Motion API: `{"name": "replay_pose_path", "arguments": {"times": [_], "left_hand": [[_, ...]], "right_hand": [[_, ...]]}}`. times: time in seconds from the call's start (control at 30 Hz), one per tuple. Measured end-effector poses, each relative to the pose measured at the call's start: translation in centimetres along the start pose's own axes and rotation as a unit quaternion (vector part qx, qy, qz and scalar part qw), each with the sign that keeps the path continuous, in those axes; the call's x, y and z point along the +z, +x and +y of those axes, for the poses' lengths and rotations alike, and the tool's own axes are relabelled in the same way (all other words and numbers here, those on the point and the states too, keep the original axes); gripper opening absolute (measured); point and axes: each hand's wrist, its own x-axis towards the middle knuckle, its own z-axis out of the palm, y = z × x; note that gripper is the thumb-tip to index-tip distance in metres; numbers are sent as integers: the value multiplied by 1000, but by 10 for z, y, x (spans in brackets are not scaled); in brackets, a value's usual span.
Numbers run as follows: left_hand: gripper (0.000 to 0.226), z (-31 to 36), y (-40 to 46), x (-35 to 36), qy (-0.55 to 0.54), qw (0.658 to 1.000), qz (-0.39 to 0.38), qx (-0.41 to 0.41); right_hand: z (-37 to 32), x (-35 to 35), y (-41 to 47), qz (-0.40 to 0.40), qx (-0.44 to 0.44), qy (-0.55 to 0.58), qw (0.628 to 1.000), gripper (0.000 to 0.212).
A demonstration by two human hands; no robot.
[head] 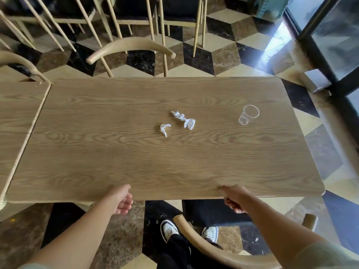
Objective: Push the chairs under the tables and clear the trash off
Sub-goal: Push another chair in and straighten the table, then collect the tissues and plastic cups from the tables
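Observation:
Two crumpled white tissues, a long one [184,119] and a small one [164,128], lie in the middle of the wooden table [116,152]. A clear plastic cup [248,114] lies tipped on its side to their right. My left hand [122,199] and my right hand [234,199] are at the table's near edge, thumbs on top and fingers curled below it. A wooden chair with a curved back [196,237] and black seat [213,212] stands partly under the near edge, by my feet. Another curved-back chair [132,45] stands at the far side.
A second table [17,105] butts against the left side, with a chair back [17,60] behind it. More chairs [120,14] stand in a row at the back. A glass door [334,41] and a white box [317,82] are at the right.

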Motion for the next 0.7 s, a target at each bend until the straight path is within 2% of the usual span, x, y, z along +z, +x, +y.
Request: {"name": "replay_pose_path", "arguments": {"times": [0.13,0.2,0.3,0.33,0.43,0.5,0.57,0.63,0.7], "left_hand": [[23,42,-18,29,16,996,12,90],[20,63,-27,47,7,992,7,125],[16,93,-37,77,8,986,-15,166],[15,100,-43,84,8,984,-23,176],[14,124,-48,110,10,980,-35,196],[15,135,-47,123,-6,978,-31,205],[15,141,-45,130,-22,975,-18,222],[16,144,-38,133,-17,968,2,252],[23,146,-31,133,31,954,31,296]], "right_hand": [[-35,-31,8,4,-100,-46,994,27],[-56,-54,17,69,-141,-59,986,27],[-84,-94,33,211,-177,-63,959,28],[-94,-104,34,261,-194,-35,945,35],[-126,-137,48,364,-243,26,899,74],[-148,-154,62,365,-261,38,893,96],[-165,-162,79,324,-280,28,903,109],[-176,-163,87,281,-316,-3,906,101],[-182,-153,84,274,-360,-1,892,81]]}}
